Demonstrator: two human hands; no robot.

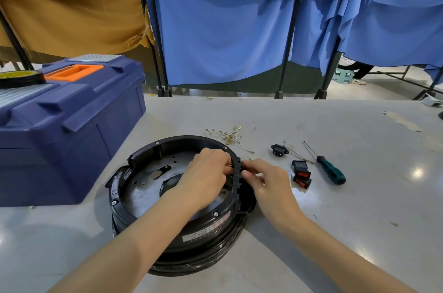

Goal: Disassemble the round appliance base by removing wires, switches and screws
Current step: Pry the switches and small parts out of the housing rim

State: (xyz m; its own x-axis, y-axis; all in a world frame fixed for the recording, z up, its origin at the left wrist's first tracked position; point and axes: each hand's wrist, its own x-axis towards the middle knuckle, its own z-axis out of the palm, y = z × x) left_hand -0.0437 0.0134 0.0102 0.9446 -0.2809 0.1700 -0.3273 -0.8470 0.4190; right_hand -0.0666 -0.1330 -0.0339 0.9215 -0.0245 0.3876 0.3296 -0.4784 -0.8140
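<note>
The round black appliance base (143, 187) lies upside down at the table's near middle, its metal inner plate showing. My left hand (206, 172) reaches inside the ring and pinches something small at the notched right wall (237, 172); what it holds is mostly hidden. My right hand (266, 180) grips the same spot of the wall from outside with curled fingers. A bundle of loose white wires (230, 135) with brass terminals lies just behind the base. Two red rocker switches (302, 174) and a black power socket (279, 150) lie to the right.
A green-handled screwdriver (329, 169) lies right of the switches, beside thin wires (297, 154). A large blue toolbox (64, 129) with an orange handle stands at the left, a tape roll (20, 78) on its lid. Blue and mustard curtains hang behind the grey table (359, 208).
</note>
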